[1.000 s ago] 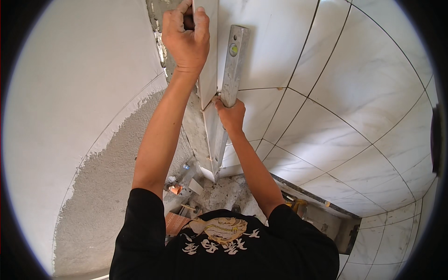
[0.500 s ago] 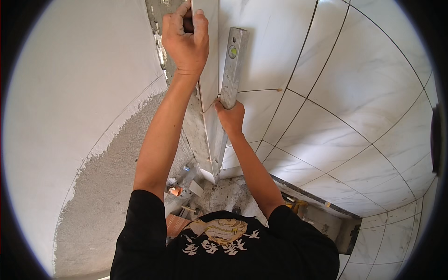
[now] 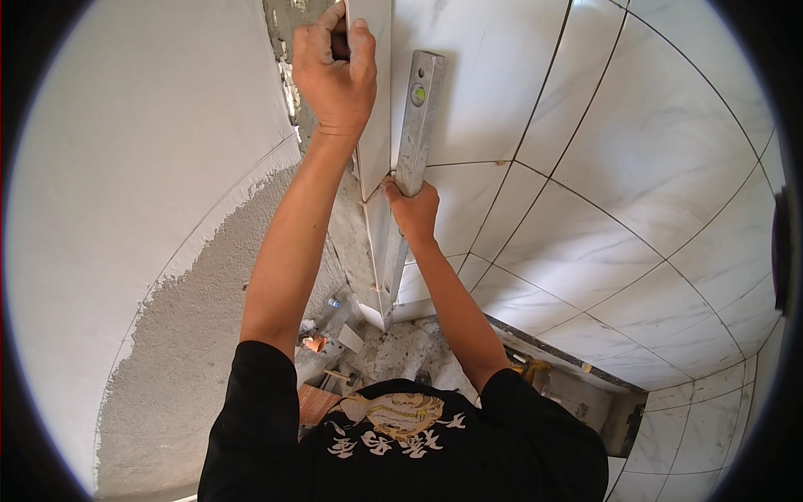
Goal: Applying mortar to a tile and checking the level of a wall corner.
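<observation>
A long grey metal spirit level (image 3: 414, 134) stands upright against the narrow tile strip in the wall corner, a green bubble vial near its top. My right hand (image 3: 412, 209) is closed round its middle, with the fingertips near a tile joint. Higher and to the left, my left hand (image 3: 336, 75) grips the edge of a narrow white tile (image 3: 375, 92), thumb towards its face and fingers at its rough left side. The tile's upper end runs out of the picture. Below it, another narrow tile (image 3: 378, 222) continues down the corner.
Marbled white wall tiles (image 3: 611, 167) with dark joints cover the right. Bare mortar (image 3: 209, 276) and a white wall (image 3: 142, 125) lie left. Down on the rough floor are a clear bottle (image 3: 336, 309), an orange pipe end (image 3: 315, 343) and tile offcuts. A ledge with tools (image 3: 531, 368) sits lower right.
Almost nothing differs. The view has shifted very slightly; both hands keep their grips on the tile and the spirit level.
</observation>
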`<state>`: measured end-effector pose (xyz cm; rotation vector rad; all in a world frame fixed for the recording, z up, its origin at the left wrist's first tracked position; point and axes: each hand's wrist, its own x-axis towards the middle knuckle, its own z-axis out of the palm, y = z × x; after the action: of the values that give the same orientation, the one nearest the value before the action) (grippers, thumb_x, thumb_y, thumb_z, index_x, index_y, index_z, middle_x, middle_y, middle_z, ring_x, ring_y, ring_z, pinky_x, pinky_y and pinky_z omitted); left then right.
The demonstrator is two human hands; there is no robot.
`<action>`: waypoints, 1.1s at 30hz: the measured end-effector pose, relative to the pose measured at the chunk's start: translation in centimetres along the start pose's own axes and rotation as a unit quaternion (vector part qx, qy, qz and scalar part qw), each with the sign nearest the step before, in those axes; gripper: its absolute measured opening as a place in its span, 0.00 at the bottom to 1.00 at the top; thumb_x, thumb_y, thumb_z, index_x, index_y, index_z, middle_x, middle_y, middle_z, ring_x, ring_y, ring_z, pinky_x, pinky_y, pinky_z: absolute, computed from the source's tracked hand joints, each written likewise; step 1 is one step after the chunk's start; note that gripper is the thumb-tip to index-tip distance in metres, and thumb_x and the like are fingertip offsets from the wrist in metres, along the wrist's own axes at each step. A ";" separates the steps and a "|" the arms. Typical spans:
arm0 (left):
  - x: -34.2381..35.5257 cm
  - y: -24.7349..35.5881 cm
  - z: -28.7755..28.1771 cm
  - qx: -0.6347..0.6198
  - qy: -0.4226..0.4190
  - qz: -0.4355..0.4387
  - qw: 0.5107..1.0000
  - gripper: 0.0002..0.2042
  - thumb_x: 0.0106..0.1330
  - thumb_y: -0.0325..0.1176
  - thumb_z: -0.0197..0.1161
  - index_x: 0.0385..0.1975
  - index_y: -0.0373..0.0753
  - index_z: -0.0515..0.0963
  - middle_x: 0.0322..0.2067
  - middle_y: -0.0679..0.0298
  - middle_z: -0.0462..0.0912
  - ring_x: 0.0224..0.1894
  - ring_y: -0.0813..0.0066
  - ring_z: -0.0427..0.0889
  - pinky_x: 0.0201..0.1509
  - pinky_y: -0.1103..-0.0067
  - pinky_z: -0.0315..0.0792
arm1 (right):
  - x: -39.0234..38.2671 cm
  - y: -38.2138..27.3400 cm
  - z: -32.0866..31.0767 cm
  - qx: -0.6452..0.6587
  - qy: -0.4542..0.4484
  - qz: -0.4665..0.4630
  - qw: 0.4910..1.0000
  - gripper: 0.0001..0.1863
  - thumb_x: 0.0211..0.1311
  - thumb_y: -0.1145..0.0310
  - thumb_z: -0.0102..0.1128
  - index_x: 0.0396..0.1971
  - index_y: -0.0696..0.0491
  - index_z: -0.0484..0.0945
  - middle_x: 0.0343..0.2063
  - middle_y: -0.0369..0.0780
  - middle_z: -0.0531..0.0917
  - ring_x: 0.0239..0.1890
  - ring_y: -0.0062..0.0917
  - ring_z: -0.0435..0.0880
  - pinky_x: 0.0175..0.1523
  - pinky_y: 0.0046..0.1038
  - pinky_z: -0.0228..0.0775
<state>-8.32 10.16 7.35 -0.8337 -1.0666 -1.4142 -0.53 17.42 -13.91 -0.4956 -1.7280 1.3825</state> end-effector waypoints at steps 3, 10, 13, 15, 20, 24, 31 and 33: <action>-0.1 0.1 -0.1 0.017 0.001 0.004 1.000 0.12 0.66 0.33 0.70 0.47 0.36 0.85 0.30 0.67 0.75 0.27 0.82 0.74 0.35 0.82 0.72 | 0.0 0.0 0.1 0.002 0.000 0.000 1.000 0.11 0.54 0.67 0.71 0.33 0.59 0.87 0.28 0.49 0.89 0.33 0.37 0.90 0.41 0.34 0.79; -0.1 -0.8 0.1 0.009 0.031 0.030 0.999 0.12 0.64 0.30 0.71 0.47 0.37 0.85 0.31 0.68 0.75 0.29 0.81 0.70 0.32 0.82 0.69 | -0.2 0.3 -0.2 -0.009 0.014 -0.020 1.000 0.15 0.55 0.65 0.72 0.36 0.61 0.84 0.28 0.49 0.87 0.30 0.37 0.88 0.40 0.35 0.78; -0.3 -0.6 0.1 -0.010 0.027 0.018 0.999 0.12 0.65 0.29 0.71 0.47 0.37 0.85 0.32 0.67 0.75 0.28 0.80 0.71 0.33 0.82 0.70 | -0.4 1.5 -1.2 0.003 0.048 -0.059 0.997 0.16 0.58 0.66 0.72 0.40 0.61 0.81 0.28 0.44 0.86 0.26 0.29 0.85 0.36 0.31 0.76; -0.5 -0.5 0.0 -0.002 0.023 0.039 0.999 0.13 0.64 0.28 0.71 0.48 0.36 0.85 0.32 0.65 0.75 0.28 0.79 0.72 0.31 0.81 0.71 | -0.7 1.6 -2.9 0.023 0.053 -0.074 0.996 0.15 0.60 0.69 0.71 0.42 0.61 0.79 0.28 0.40 0.85 0.24 0.22 0.82 0.33 0.26 0.75; -0.5 -1.6 -0.7 0.012 0.014 0.064 0.998 0.15 0.63 0.25 0.71 0.50 0.35 0.84 0.33 0.63 0.76 0.30 0.77 0.73 0.30 0.81 0.71 | -1.7 -11.9 -8.6 0.084 -0.012 -0.081 0.993 0.15 0.66 0.70 0.67 0.46 0.61 0.75 0.31 0.40 0.84 0.30 0.22 0.84 0.39 0.26 0.78; -0.2 -1.1 -0.8 -0.018 0.033 0.024 0.999 0.13 0.63 0.27 0.72 0.47 0.36 0.85 0.32 0.65 0.75 0.26 0.80 0.74 0.31 0.82 0.72 | -6.5 -12.0 -11.6 0.101 0.052 -0.180 0.977 0.18 0.72 0.69 0.60 0.54 0.62 0.69 0.42 0.43 0.82 0.40 0.25 0.85 0.47 0.27 0.79; 1.7 -0.1 -1.1 -0.016 -0.012 -0.046 0.999 0.10 0.56 0.29 0.72 0.37 0.36 0.84 0.29 0.62 0.80 0.25 0.71 0.80 0.30 0.76 0.75 | -11.7 -0.4 -11.3 0.022 0.020 -0.042 0.999 0.18 0.74 0.66 0.60 0.56 0.61 0.72 0.49 0.42 0.83 0.49 0.23 0.80 0.60 0.26 0.68; 2.1 -0.3 -1.6 0.011 -0.035 -0.053 0.998 0.10 0.54 0.31 0.73 0.35 0.36 0.84 0.29 0.62 0.81 0.25 0.67 0.81 0.32 0.73 0.77 | -10.0 -2.0 -10.4 -0.022 0.018 -0.059 0.998 0.18 0.73 0.67 0.60 0.56 0.60 0.72 0.47 0.40 0.83 0.47 0.21 0.79 0.56 0.25 0.69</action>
<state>-8.77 7.95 8.71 -0.8262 -1.1918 -1.4690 13.83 15.56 -15.40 -0.4331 -1.7345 1.2480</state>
